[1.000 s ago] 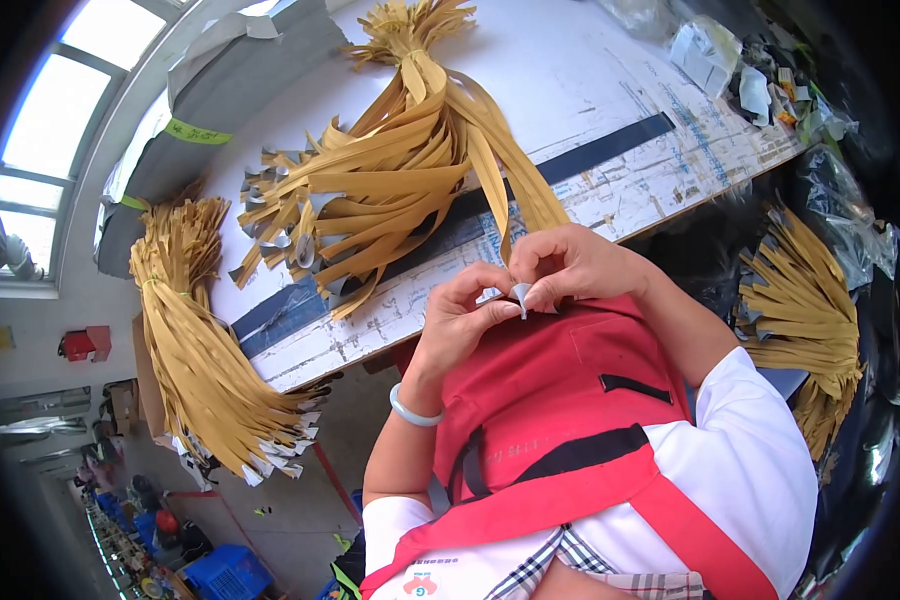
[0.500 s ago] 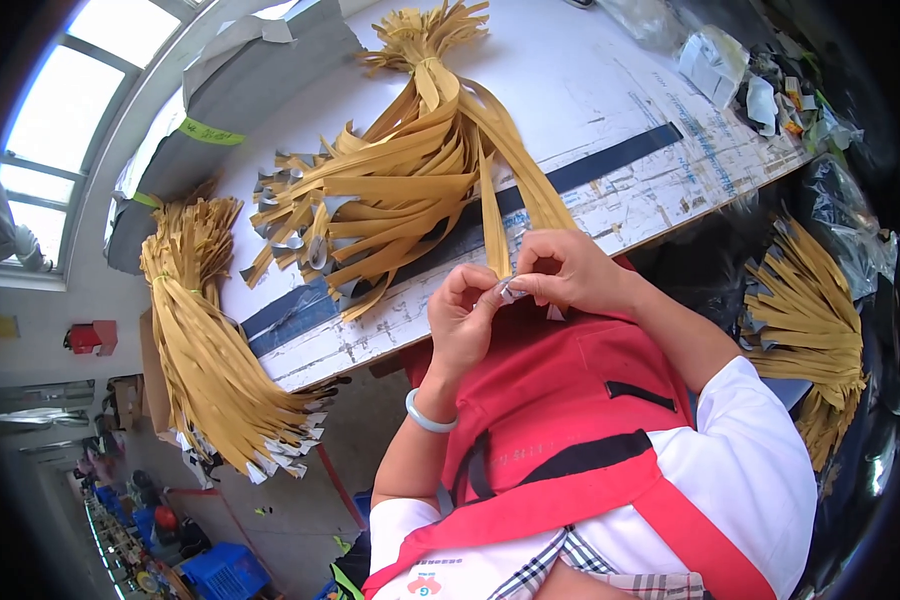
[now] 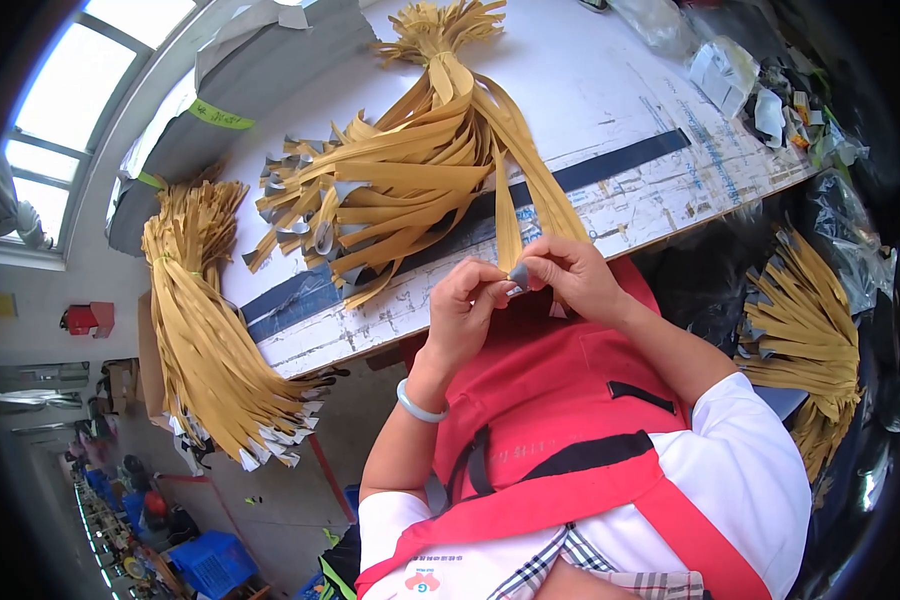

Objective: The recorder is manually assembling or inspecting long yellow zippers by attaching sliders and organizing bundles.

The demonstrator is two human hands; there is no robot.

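A large bundle of flat tan strips [image 3: 420, 170], tied near its top, lies on the white worktable [image 3: 595, 90]. Many of its strip ends are grey. One tan strip [image 3: 508, 225] runs from the bundle down over the table's front edge to my hands. My left hand [image 3: 465, 300] pinches it near its end, fingers bent against the thumb. Close beside it, my right hand [image 3: 570, 275] pinches the grey end [image 3: 517, 276] of the same strip. More strips [image 3: 555, 200] pass behind my right hand, their ends partly hidden.
Another tied bundle [image 3: 195, 320] hangs over the table's left edge. A further bundle [image 3: 805, 340] lies at the right beside clear plastic bags [image 3: 850, 240]. Grey sheet material [image 3: 270, 80] stands at the back left. A dark strip [image 3: 625, 158] crosses the table; a blue crate [image 3: 213, 563] sits on the floor.
The grey end between my fingers now shows more, folded up over the strip. My right fingers have shifted on it. The whole view has moved slightly.
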